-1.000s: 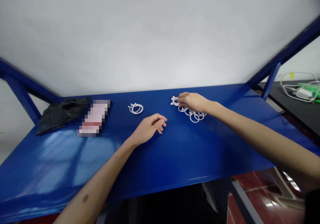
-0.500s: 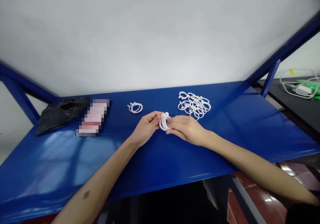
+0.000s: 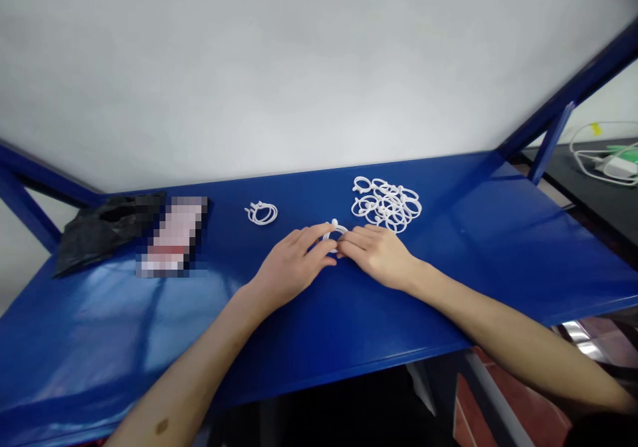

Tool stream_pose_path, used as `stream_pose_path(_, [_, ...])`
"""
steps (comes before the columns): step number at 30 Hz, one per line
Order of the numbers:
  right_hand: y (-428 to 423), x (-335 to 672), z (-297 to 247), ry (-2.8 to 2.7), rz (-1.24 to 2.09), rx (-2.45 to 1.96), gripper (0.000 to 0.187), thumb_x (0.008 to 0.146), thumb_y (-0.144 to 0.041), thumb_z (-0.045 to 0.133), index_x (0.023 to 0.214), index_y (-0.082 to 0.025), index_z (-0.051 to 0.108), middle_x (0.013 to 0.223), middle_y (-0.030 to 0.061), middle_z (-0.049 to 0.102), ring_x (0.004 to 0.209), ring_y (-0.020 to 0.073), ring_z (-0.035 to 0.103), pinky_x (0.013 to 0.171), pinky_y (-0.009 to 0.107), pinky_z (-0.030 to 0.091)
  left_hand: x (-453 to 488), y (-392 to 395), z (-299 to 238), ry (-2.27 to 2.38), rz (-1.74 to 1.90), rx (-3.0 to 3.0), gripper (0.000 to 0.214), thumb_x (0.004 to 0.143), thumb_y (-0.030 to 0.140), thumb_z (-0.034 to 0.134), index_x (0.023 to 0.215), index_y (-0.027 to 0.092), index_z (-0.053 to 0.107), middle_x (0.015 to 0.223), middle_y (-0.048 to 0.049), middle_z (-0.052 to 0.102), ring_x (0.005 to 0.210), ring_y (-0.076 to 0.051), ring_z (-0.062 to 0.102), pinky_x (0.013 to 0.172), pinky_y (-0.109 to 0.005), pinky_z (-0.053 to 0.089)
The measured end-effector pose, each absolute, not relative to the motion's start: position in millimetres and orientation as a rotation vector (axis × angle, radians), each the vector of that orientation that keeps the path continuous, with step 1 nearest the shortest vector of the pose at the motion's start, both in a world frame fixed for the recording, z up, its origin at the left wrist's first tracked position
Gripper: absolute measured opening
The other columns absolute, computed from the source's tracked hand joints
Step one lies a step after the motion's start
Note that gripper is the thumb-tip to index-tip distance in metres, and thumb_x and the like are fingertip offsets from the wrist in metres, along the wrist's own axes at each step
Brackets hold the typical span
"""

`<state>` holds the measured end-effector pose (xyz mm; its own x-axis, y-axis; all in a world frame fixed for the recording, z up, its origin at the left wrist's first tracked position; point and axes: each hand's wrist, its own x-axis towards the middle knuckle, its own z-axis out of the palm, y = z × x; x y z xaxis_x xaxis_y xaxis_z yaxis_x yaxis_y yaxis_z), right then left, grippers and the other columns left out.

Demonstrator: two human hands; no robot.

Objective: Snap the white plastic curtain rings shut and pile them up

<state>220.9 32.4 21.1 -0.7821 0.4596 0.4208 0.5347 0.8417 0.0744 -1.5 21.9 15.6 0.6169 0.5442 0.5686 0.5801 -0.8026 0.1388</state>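
Observation:
White plastic curtain rings (image 3: pixel 337 226), closely stacked, are between my two hands at the middle of the table. My left hand (image 3: pixel 289 266) is closed on their left side, with fingers over the top and thumb in front. My right hand (image 3: pixel 379 256) pinches their right side with its fingers bent. The fingers cover much of the stack, so its number is hidden. A small group of the same rings (image 3: pixel 262 223) lies beyond my left hand. Past my right hand, a loose, overlapping pile of several more rings (image 3: pixel 391 202) is spread out.
The blue table (image 3: pixel 319 341) meets a pale wall (image 3: pixel 309 68) at its back. A black plastic bag (image 3: pixel 92 238) and a blurred-out flat pink-and-white item (image 3: pixel 177 228) lie at left. Blue frame bars slant up at both sides. A white cable and adapter (image 3: pixel 621 167) are at far right.
The stack of rings has turned to face me more and now sits lower behind the fingers. My left hand has come further over it. The camera view has shifted slightly.

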Motion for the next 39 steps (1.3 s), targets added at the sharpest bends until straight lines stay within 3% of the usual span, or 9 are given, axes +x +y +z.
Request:
stream_pose_path(4, [26.4,220.1,24.6,-2.604,-0.352,-0.705,0.033,0.106,-0.014,0.040,0.083,-0.016,0.064,0.078,0.0029,0.067,0.068,0.0150,0.052,0.062,0.031,0.032,-0.6,22.3,18.6,-0.730,-0.792,-2.657,0.012,0.099,0.017,0.053,0.093,0.017,0.063,0.108,-0.0069,0.072,0.082,-0.016,0.065,0.074,-0.032,0.049])
stream_pose_path(10, [22.8,219.1,22.9,-2.598,-0.434,-0.684,0.028,0.103,-0.012,0.045,0.083,-0.016,0.065,0.079,0.0019,0.069,0.069,0.0156,0.050,0.064,0.033,0.031,2.1,23.2,15.4,-0.744,-0.594,-2.747,0.023,0.101,0.013,0.044,0.083,0.016,0.058,0.081,-0.0010,0.067,0.071,-0.015,0.062,0.070,-0.031,0.044])
stream_pose_path(17, [23.9,215.2,17.9,-2.587,-0.511,-0.731,0.030,0.102,-0.010,0.045,0.081,-0.015,0.064,0.079,0.0032,0.069,0.069,0.0166,0.050,0.064,0.034,0.028,3.2,25.5,13.9,-0.824,-0.541,-2.810,0.035,0.104,0.015,0.032,0.078,0.018,0.056,0.072,0.0001,0.063,0.064,-0.015,0.057,0.064,-0.029,0.041])
stream_pose_path(24, [19.2,205.2,21.0,-2.542,-0.601,-0.851,0.039,0.102,-0.006,0.036,0.077,-0.015,0.064,0.076,0.0054,0.065,0.067,0.0175,0.048,0.070,0.036,0.029,17.1,13.4,9.7,-0.972,-0.661,-2.481,0.033,0.097,0.004,0.037,0.072,0.018,0.053,0.059,0.0003,0.053,0.050,-0.016,0.050,0.054,-0.031,0.038])
stream_pose_path(29, [21.7,205.4,17.0,-2.575,-0.511,-0.904,0.039,0.103,-0.007,0.035,0.080,-0.014,0.066,0.081,0.0071,0.069,0.069,0.0172,0.053,0.071,0.035,0.033,16.4,14.9,8.4,-0.984,-0.628,-2.506,0.033,0.098,0.006,0.036,0.075,0.018,0.055,0.061,0.0001,0.056,0.052,-0.016,0.054,0.054,-0.030,0.044])
stream_pose_path(32, [30.2,210.9,17.9,-2.603,-0.366,-0.812,0.031,0.105,-0.013,0.037,0.105,-0.012,0.069,0.110,0.0107,0.074,0.081,0.0171,0.062,0.074,0.033,0.043,7.7,20.8,3.9,-1.036,-0.736,-2.583,0.029,0.101,0.012,0.036,0.085,0.017,0.061,0.074,-0.0027,0.067,0.068,-0.017,0.064,0.066,-0.029,0.051])
stream_pose_path(35, [40.2,221.4,24.5,-2.511,-0.242,-0.771,0.031,0.105,-0.022,0.045,0.131,-0.017,0.061,0.135,0.0123,0.065,0.101,0.0192,0.067,0.080,0.033,0.052,-7.9,29.8,0.5,-1.191,-0.889,-2.588,0.030,0.102,0.016,0.035,0.112,0.021,0.064,0.095,-0.0038,0.073,0.087,-0.017,0.070,0.078,-0.028,0.054])
stream_pose_path(37, [47.0,232.6,31.1,-2.406,-0.212,-0.841,0.033,0.103,-0.026,0.050,0.134,-0.019,0.060,0.136,0.0123,0.064,0.108,0.0209,0.066,0.086,0.034,0.055,-21.5,37.2,1.7,-1.338,-0.870,-2.549,0.034,0.101,0.016,0.036,0.124,0.024,0.061,0.100,-0.0028,0.073,0.088,-0.015,0.070,0.076,-0.026,0.053])
stream_pose_path(39, [54.4,247.8,37.7,-2.321,-0.223,-0.961,0.029,0.102,-0.026,0.052,0.128,-0.020,0.064,0.129,0.0114,0.067,0.107,0.0215,0.067,0.087,0.035,0.056,-35.6,44.6,6.1,-1.457,-0.800,-2.492,0.036,0.099,0.013,0.035,0.119,0.023,0.064,0.105,-0.0045,0.072,0.093,-0.017,0.068,0.082,-0.028,0.053])
